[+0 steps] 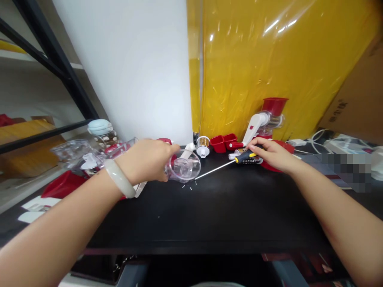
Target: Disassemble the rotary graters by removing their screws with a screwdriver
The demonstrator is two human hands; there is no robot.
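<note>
My left hand [148, 161], wearing a pale bangle, is closed around a clear plastic housing [188, 169] with a round open end turned right. My right hand [271, 153] grips the dark and yellow handle of a screwdriver [217, 170]. The screwdriver's long shaft points left and down, its tip near several small screws [189, 187] on the black table [215, 219]. Whether the tip touches a screw I cannot tell. Behind the shaft lie a drum grater cylinder [203, 146] and red plastic cups [223, 142].
An assembled rotary grater [272, 115] with a red hopper and white crank stands at the back right. More clear parts [73, 152], a red hopper [64, 185] and a light-blue-lidded jar [101, 129] crowd the left. White cables [317, 139] lie far right.
</note>
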